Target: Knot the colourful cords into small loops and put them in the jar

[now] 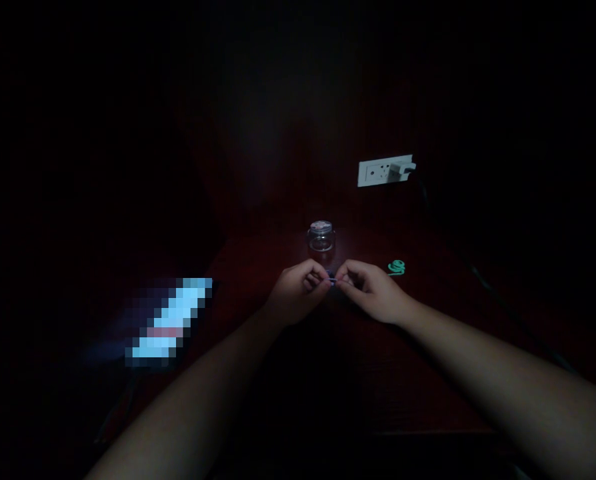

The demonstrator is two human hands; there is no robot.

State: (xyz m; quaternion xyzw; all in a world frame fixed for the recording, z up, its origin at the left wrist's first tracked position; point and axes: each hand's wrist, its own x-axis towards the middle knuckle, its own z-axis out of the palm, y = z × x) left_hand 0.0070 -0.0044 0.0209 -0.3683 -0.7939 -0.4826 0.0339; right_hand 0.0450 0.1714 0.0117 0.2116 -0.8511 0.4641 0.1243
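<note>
My left hand (298, 293) and my right hand (375, 292) meet over the middle of the table, fingertips pinched a short way apart. Between them runs a thin pale purplish strand (333, 280), held at one end by each hand. Something small and dark bluish shows just behind it, too dim to name. Directly beyond my fingers stands a clear jar (321, 241) with its lid on. To the right of my right hand lies a small tangle of green cord (397, 267).
The dark red table (408, 380) sits in a very dim room. A glowing, pixelated screen (173, 323) is at the left. On the wall, a white socket plate (374, 173) has a plug (402, 169) in it. A cable (518, 313) runs along the right.
</note>
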